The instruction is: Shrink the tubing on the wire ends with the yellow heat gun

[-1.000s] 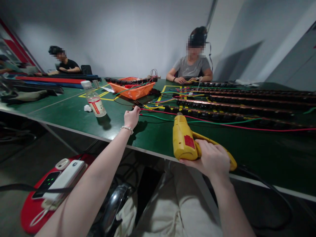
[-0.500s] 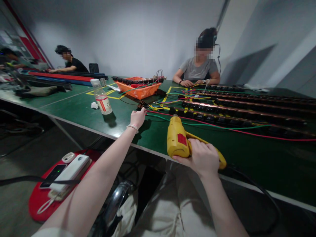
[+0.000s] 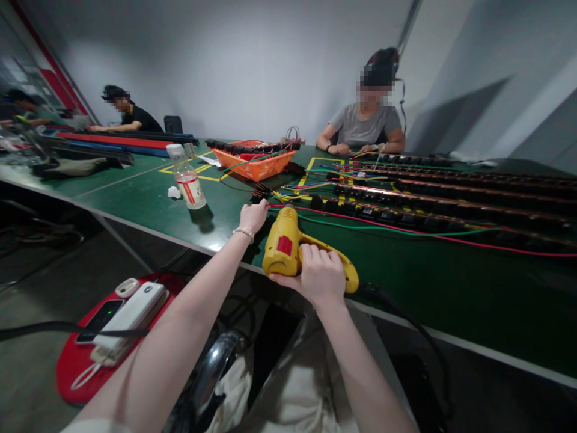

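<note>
My right hand (image 3: 322, 273) is wrapped round the handle of a yellow heat gun (image 3: 282, 243), its nozzle pointing away from me toward the wires. Over the table's near part, my left hand (image 3: 253, 218) is closed at the ends of a red wire (image 3: 399, 228) and a green wire (image 3: 360, 227); the fingertips are partly hidden. Just beyond it lie dark wire ends (image 3: 260, 191) and yellow wires (image 3: 288, 196). To the right stretch long black strips (image 3: 374, 211) with copper-coloured rods, wires coming from their left ends.
An orange basket (image 3: 259, 169) holding black parts stands behind my left hand. A bottle (image 3: 189, 185) stands to the left on the green table (image 3: 135, 198). A co-worker (image 3: 365, 126) sits opposite. A red stool (image 3: 72, 376) carries a white power bank (image 3: 130, 316). The gun's cable (image 3: 415, 322) hangs over the table edge.
My right hand has moved the heat gun left, bringing its nozzle close to my left hand. My left hand stays at the wire ends.
</note>
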Action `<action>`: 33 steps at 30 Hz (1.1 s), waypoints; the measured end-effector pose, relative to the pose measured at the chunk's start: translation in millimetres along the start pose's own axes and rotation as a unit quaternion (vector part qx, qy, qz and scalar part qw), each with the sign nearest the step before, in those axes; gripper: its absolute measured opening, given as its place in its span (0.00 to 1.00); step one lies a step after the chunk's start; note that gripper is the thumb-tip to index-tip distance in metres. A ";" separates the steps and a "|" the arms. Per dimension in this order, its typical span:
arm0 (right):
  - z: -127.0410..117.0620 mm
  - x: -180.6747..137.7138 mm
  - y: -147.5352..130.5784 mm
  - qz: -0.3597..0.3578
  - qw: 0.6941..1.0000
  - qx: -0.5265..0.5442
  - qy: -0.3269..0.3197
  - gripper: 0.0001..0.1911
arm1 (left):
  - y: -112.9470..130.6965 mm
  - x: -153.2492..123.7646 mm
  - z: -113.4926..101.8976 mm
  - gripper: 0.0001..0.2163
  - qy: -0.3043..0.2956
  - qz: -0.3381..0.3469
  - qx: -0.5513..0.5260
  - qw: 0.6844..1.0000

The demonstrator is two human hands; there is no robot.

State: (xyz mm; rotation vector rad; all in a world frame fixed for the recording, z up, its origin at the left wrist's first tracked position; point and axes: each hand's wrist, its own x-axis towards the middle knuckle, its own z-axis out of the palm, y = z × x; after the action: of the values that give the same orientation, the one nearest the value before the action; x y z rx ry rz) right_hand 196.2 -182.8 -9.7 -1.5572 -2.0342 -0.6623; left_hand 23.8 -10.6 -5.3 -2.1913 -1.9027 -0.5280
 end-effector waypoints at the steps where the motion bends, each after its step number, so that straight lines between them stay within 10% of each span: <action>1: 0.4 2.1 -2.9 0.000 1.000 0.008 -0.008 0.37 | 0.0 0.1 -1.1 0.15 -0.012 -0.003 0.000 1.000; 20: -8.3 5.7 15.1 0.118 0.993 0.018 -0.013 0.25 | -12.1 1.6 3.6 0.14 -0.013 -0.025 -0.105 0.994; 33: -29.5 -45.4 106.1 0.101 0.990 -0.088 0.054 0.24 | -23.3 8.0 5.4 0.13 -0.037 -0.012 -0.460 0.887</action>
State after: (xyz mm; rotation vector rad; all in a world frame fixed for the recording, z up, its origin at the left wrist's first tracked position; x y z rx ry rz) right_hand 312.0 -210.4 -7.8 -1.7588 -1.7514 -0.8458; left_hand 2.5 2.4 -9.2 -2.7043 -1.9333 -1.6523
